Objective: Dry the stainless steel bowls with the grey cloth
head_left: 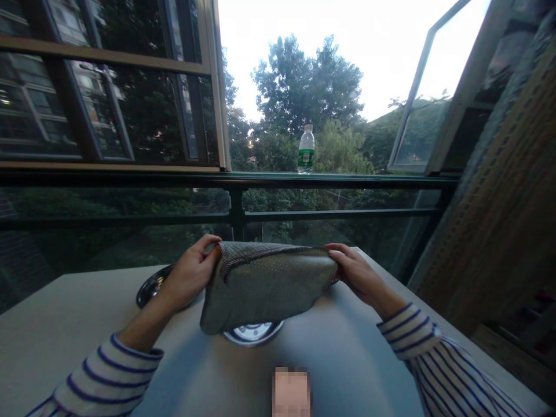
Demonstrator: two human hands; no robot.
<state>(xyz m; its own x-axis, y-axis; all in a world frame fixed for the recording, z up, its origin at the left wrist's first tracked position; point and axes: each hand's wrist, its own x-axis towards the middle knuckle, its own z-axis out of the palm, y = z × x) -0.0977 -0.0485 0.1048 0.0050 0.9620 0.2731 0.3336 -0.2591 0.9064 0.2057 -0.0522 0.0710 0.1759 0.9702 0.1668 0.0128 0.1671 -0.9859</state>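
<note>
Striped sleeves (pixel 102 376) sit nearest my view. Left hand (pixel 190 275) and right hand (pixel 357 274) pinch a gray cloth (pixel 269 292), partly hiding a metal plate (pixel 255 334).

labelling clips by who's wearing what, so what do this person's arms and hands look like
The left sleeve and right sleeve are long and whitish with narrow dark blue stripes, both ending short of the wrists. The left hand and right hand are bare: no gloves, and no watch or bracelet shows on either wrist.
</note>
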